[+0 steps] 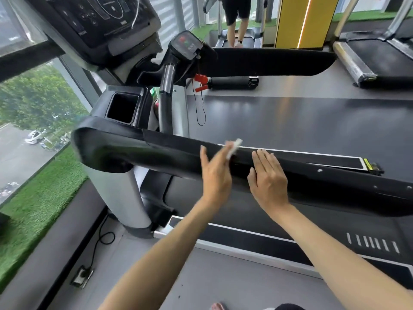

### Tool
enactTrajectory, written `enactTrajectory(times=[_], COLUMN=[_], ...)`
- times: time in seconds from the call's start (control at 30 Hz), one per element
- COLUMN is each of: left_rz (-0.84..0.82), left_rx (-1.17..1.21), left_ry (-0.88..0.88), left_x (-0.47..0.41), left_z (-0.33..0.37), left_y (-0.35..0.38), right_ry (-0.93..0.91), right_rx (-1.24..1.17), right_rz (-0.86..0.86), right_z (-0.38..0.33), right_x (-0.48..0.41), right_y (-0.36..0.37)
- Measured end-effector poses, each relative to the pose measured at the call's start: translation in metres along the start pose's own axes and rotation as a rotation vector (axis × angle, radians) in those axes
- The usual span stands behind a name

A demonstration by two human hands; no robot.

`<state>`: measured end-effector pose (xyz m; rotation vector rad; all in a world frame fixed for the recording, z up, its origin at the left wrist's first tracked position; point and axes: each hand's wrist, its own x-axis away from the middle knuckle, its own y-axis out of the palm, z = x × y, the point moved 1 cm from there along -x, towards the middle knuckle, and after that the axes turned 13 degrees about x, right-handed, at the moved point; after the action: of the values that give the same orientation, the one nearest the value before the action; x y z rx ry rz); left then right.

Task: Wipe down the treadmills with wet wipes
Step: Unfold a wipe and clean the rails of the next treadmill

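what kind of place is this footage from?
Most likely a commercial gym. Several treadmills are in view: the near treadmill with its console and black handrail, a second treadmill at right, and a third treadmill farther back with a person on its belt.

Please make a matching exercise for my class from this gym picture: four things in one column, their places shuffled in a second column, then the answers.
Things
1. wet wipe
2. right hand
3. red safety clip
4. yellow pillar

Places
A. just under the small console
B. lying flat on the black side rail
C. at the fingertips of the left hand, on top of the rail
D. far back, upright, at the top edge of the picture

Pairs: 1-C, 2-B, 3-A, 4-D
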<state>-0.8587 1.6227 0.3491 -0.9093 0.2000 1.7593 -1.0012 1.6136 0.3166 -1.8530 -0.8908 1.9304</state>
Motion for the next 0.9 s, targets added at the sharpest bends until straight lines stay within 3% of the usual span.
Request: enactTrajectory(times=[0.17,0.3,0.43,0.53,0.57,0.63,0.73,0.8,0.9], left_rz=[0.295,0.235,0.037,-0.115,-0.11,0.053,0.332,0.289,0.112], left_rx=[-0.195,-0.255,-0.303,-0.12,-0.064,-0.054,-0.125,-0.232,-0.303], left_ry=[-0.221,-0.258,-0.044,0.065,0.07,0.009,-0.3,-0.362,-0.265], left_x=[-0.054,-0.033,-0.002,0.013,0.009,-0.006,-0.034,-0.034,-0.001], left_z=[-0.055,-0.065,-0.023,0.004,0.007,0.008,-0.01,-0.017,0.002], left_y=[-0.068,-0.043,0.014,0.033,0.029,0.012,-0.019,-0.012,0.047], right_ry=[0.053,0.056,-0.008,-0.092,-0.114,-0.149,-0.125,-0.089,-0.078], right_rx=[0.03,0.029,0.022,-0.007,-0.016,-0.011,0.017,0.042,0.069], right_rz=[-0.026,-0.075,-0.16,-0.21,-0.207,-0.187,-0.177,-0.178,-0.191], right_z=[-0.008,-0.009,-0.003,0.006,0.01,0.025,0.056,0.071,0.082], right_x=[-0.001,-0.001,-0.003,-0.004,-0.004,0.002,0.013,0.018,0.023], right_y=[0.001,-0.002,-0.007,-0.017,-0.02,-0.03,-0.039,-0.042,-0.045])
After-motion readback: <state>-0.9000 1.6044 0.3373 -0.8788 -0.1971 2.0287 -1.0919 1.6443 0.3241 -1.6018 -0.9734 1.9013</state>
